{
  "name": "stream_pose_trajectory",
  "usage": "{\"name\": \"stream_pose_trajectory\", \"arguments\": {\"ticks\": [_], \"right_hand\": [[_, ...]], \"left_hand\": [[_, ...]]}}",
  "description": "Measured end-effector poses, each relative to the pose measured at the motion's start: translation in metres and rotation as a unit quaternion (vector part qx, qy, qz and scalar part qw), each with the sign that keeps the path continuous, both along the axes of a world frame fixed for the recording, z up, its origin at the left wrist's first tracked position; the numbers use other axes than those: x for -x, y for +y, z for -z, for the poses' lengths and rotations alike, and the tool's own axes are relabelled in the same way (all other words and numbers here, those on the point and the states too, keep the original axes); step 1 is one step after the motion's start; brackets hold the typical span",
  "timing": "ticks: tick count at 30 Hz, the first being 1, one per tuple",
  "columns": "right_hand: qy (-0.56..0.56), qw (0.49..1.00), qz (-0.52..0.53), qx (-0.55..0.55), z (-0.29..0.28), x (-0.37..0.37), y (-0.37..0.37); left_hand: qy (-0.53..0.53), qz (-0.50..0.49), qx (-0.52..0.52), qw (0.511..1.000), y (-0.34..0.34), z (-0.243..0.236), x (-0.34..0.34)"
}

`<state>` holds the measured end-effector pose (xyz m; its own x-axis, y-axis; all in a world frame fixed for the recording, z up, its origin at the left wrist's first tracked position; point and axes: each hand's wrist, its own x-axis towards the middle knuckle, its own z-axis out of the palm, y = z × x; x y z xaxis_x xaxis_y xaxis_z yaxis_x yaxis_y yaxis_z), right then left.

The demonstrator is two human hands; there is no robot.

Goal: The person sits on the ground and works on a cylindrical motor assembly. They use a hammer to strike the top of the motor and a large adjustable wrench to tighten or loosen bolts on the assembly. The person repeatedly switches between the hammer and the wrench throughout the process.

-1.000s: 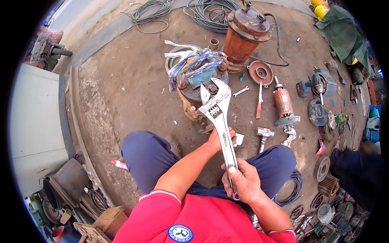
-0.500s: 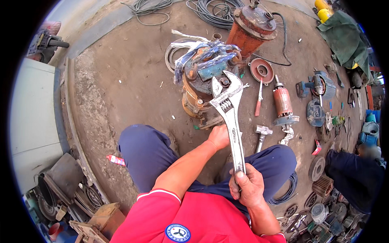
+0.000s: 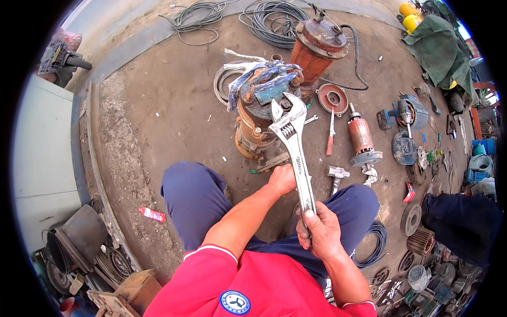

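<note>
My right hand point(image 3: 322, 230) is wrapped round the lower handle of a large silver adjustable wrench point(image 3: 302, 177). The wrench slants up and away, its jaws overlapping a bolt on top of a rusty motor or pump body point(image 3: 252, 124). Whether the jaws touch that bolt, I cannot tell. Blue and white rope point(image 3: 269, 74) is tied over the body's top. Close to its base, my left hand point(image 3: 282, 178) is curled beside a flat bar point(image 3: 273, 161). The wrench partly covers those fingers, so what they hold is hidden. A small spanner point(image 3: 312, 119) shows behind the wrench head.
An orange-red motor housing point(image 3: 311, 55) stands behind the body. To the right lie a red-handled knife point(image 3: 330, 140), a hammer point(image 3: 338, 173), a red rotor point(image 3: 361, 134) and a round red cover point(image 3: 332, 99). Coiled cable point(image 3: 274, 24) lies at the back. A person's dark-clothed leg point(image 3: 459, 224) is at far right.
The whole scene has shifted slightly left in the view. My right hand still grips the wrench, and my left hand stays low by the base.
</note>
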<state>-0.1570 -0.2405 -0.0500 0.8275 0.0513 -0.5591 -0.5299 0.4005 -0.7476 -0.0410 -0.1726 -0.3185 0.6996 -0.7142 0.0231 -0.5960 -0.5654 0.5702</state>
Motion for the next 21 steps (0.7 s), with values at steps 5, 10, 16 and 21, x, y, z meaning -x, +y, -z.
{"name": "stream_pose_trajectory", "arguments": {"ticks": [5, 10, 16, 21], "right_hand": [[0.032, 0.998, -0.057, 0.013, -0.019, -0.010, -0.030], [0.022, 0.999, -0.030, 0.014, -0.010, 0.000, -0.017], [0.036, 0.997, -0.072, 0.016, -0.031, -0.011, -0.046], [-0.010, 1.000, -0.018, 0.008, -0.009, 0.001, 0.005]], "left_hand": [[0.038, -0.035, -0.016, 0.999, 0.006, -0.029, 0.002], [-0.001, -0.040, 0.057, 0.998, 0.007, -0.021, 0.004], [0.081, -0.040, -0.009, 0.996, 0.008, -0.025, 0.004], [-0.016, -0.059, 0.072, 0.996, -0.004, 0.043, 0.009]]}}
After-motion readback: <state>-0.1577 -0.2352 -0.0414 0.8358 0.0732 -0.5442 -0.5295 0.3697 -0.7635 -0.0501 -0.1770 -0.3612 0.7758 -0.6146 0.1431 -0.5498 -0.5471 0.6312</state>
